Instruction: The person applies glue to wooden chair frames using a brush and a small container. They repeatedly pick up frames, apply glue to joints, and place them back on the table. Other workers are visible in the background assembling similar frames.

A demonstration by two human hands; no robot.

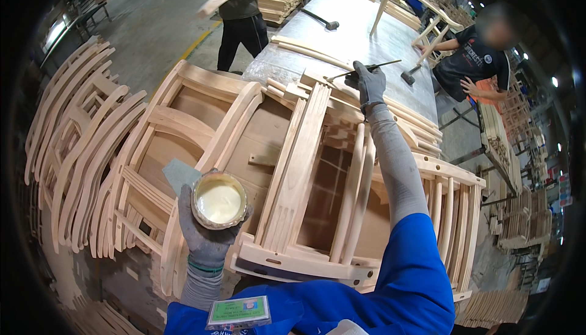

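Observation:
My left hand, in a grey glove, is closed round a round tub with a crusted rim. Thick cream-coloured paste lies inside it. A flat blue-grey piece sticks out beside the tub; I cannot tell whether the hand grips it too. My right arm reaches far forward, its gloved right hand closed on a thin dark stick. The stick's left end is near the ends of pale wooden bars. These bars lie across a slatted wooden frame in front of me.
Wooden chair backs and curved pieces are stacked on the left. Ahead stands a plastic-covered table with mallets. One person handles a chair frame at right; another carries wooden parts at the back.

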